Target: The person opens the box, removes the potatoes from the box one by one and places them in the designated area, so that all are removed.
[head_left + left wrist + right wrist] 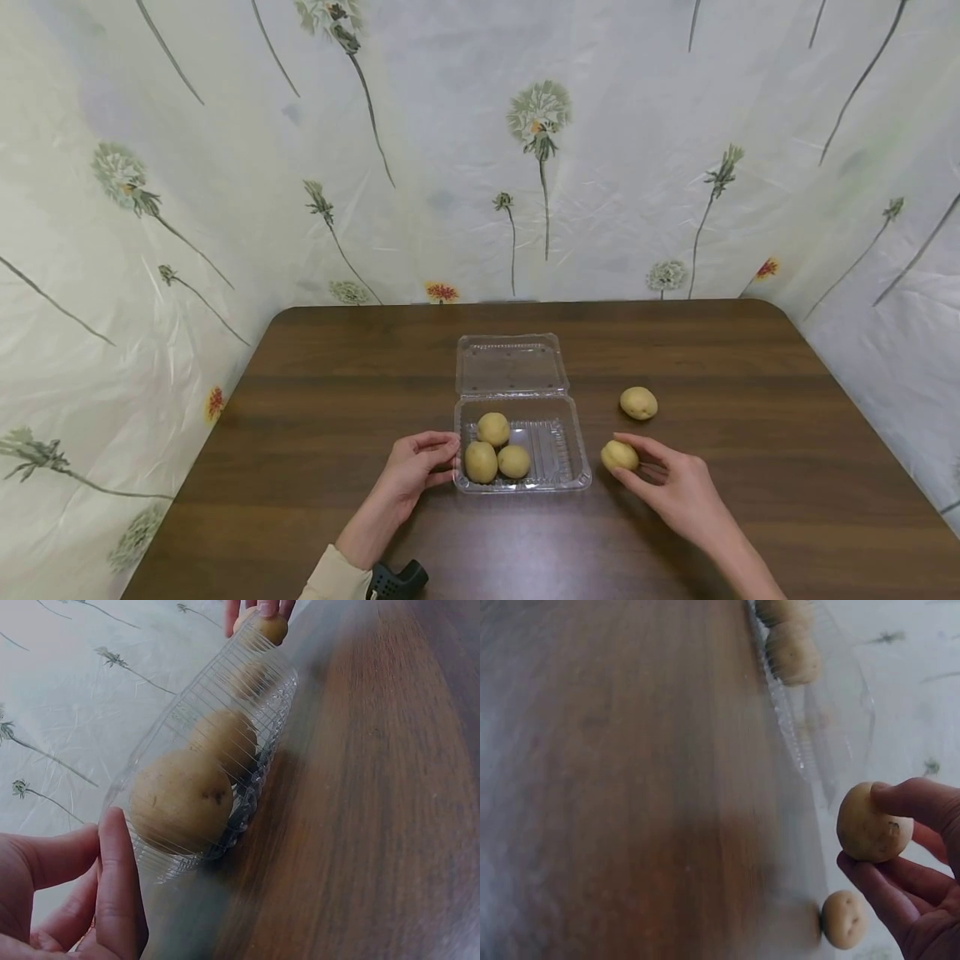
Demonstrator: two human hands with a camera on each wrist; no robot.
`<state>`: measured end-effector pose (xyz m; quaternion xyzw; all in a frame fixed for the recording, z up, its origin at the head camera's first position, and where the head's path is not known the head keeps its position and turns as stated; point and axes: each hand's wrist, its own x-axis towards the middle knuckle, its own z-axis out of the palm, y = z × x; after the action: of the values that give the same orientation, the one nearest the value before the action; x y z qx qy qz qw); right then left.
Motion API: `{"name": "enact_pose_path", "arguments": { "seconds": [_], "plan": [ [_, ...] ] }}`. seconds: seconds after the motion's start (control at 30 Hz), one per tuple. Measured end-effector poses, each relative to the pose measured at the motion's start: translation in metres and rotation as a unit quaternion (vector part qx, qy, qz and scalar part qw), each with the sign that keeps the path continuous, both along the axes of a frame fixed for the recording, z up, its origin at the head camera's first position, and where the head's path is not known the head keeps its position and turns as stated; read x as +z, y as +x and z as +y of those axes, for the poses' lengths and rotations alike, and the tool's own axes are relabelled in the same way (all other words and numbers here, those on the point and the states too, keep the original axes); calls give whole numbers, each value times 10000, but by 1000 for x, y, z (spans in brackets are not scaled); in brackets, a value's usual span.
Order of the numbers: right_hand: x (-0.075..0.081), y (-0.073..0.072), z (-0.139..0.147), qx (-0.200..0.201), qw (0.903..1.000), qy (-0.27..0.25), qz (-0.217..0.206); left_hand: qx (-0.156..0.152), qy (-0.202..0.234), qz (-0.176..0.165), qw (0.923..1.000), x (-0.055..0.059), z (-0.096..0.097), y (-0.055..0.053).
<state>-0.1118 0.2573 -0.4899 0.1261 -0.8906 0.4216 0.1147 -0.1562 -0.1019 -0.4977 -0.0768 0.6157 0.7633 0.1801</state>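
Note:
A clear plastic clamshell container (555, 483) sits with its lid laid back, and three potatoes (492, 429) lie in its left part. My left hand (420, 467) pinches the container's left rim between thumb and fingers; the left wrist view shows the fingertips (114, 832) at that rim. To the right of the container, my right hand (675, 483) holds another potato (618, 456) between thumb and fingers. That potato (874, 825) appears above the table in the right wrist view. One loose potato (638, 403) rests on the table just beyond my right hand.
The brown wooden table (337, 400) has rounded far corners. Behind it and at the sides hangs a pale sheet (450, 150) printed with dandelions. The open lid (512, 365) lies toward the far edge. A black wrist device (397, 581) is by the left sleeve.

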Motion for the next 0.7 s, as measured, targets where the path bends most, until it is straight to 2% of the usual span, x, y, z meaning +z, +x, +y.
{"name": "enact_pose_path", "arguments": {
  "seconds": [0.7],
  "plan": [
    [-1, -3, 19, -102, 9998, 184, 57, -25, -16, 39, 10000, 0, -1, 0]
  ]
}}
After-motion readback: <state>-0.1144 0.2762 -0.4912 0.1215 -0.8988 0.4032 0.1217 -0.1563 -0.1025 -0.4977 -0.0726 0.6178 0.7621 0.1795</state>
